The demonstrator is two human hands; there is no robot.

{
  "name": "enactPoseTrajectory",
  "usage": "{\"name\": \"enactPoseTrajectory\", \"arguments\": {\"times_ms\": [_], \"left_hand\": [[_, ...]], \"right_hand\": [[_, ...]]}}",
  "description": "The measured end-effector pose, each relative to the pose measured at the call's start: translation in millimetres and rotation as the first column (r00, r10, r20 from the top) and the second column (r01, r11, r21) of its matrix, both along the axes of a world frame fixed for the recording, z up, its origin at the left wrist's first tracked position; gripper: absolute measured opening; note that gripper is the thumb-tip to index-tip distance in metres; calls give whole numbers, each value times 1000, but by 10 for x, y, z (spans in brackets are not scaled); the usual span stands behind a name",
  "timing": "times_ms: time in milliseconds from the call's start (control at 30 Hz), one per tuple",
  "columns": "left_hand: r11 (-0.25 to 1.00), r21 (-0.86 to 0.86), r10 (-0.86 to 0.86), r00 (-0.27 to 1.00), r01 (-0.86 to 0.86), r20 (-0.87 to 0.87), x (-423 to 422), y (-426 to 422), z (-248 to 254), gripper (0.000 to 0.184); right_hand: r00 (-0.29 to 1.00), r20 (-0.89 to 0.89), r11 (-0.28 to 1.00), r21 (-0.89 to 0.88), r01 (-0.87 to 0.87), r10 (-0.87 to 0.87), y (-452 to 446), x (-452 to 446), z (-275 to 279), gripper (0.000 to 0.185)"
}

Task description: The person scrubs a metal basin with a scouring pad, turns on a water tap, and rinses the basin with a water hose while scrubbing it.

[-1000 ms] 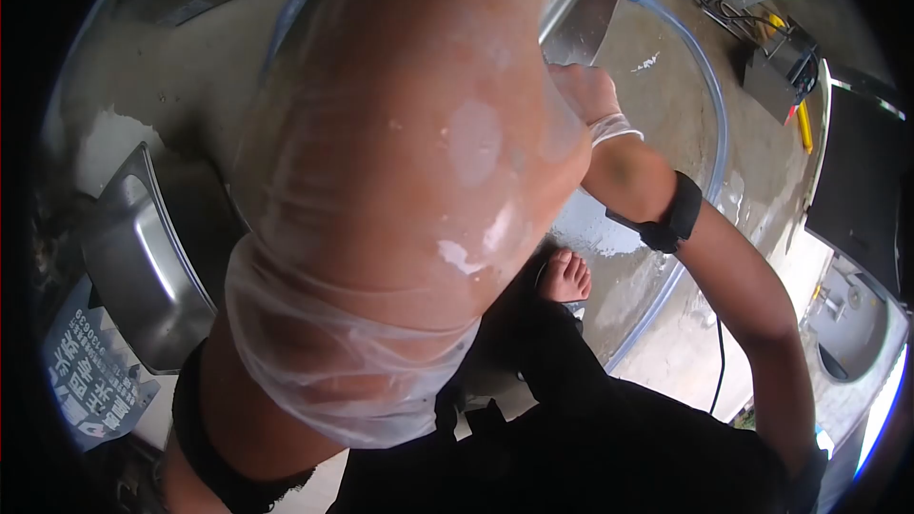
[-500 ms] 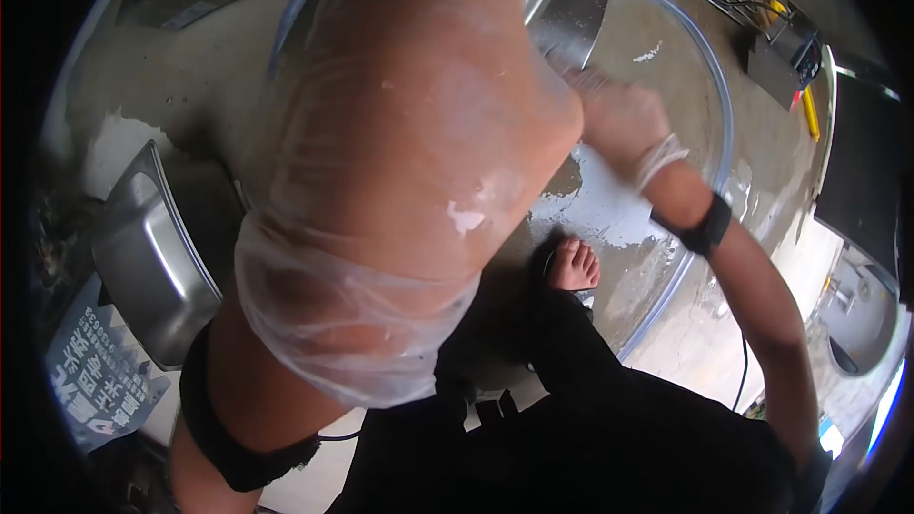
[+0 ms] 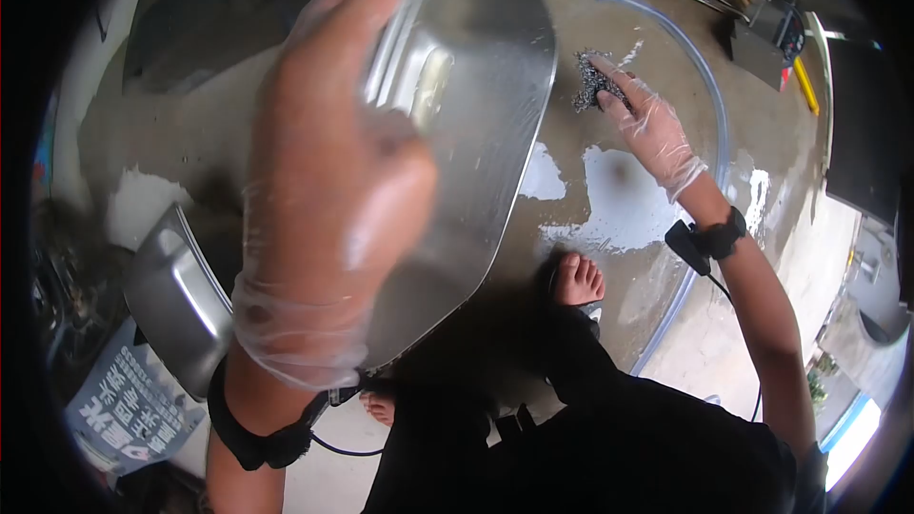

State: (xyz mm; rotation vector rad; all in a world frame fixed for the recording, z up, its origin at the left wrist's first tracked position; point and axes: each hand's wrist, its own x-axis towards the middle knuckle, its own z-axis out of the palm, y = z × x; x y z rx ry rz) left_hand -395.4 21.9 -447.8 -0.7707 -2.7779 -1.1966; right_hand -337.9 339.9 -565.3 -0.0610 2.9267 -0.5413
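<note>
Clear-gloved left hand point(image 3: 338, 162) clamped on this silver, angular metal basin point(image 3: 476, 133), its bulk right of my grip | clear-gloved right hand point(image 3: 652, 128) pinching silvery, tangled wire scourer point(image 3: 588, 84), apart from the basin

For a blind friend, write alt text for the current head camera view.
Gloved left hand grips a stainless-steel basin; the gloved right hand holds a steel-wool scrubber apart from it, above a wet floor. Another metal basin shows at left.
</note>
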Motion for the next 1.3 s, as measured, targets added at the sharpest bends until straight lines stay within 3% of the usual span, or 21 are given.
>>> {"name": "enactPoseTrajectory", "arguments": {"times_ms": [167,200,300,500,533,767,900,1000,1133,1233,1300], "left_hand": [[996,25,80,992,-83,94,-28,-114,37,77],[994,5,110,989,-111,99,-16,-118,44,78],[990,40,129,980,-136,153,-37,-102,52,75],[980,112,127,956,-162,266,-8,-55,89,79],[977,132,125,948,-170,292,-5,-42,97,81],[986,103,100,966,-128,238,-19,-75,102,84],[975,149,126,963,-165,239,34,-167,67,83],[961,162,172,946,-222,276,90,-266,141,82],[939,175,240,930,-295,280,229,-451,152,79],[947,97,290,946,-305,144,457,-615,177,77],[948,104,290,952,-300,98,597,-743,145,76]], "right_hand": [[986,143,974,-193,116,-89,714,-64,-10,47],[969,151,921,-311,233,-195,889,-117,-23,43],[858,99,798,-327,507,-504,1347,-361,-143,38],[833,176,722,-425,545,-525,1603,-616,-438,32],[852,148,682,-537,496,-503,1549,-589,-571,32],[881,224,858,-224,463,-417,910,-436,-449,34],[930,171,904,-232,360,-326,685,-363,-327,30],[943,179,891,-317,324,-279,430,-286,-258,29],[976,214,880,-455,138,-42,-45,-116,-167,33],[926,367,727,-659,192,89,-513,-3,-128,42],[860,507,702,-633,327,57,-843,23,88,46]]}}
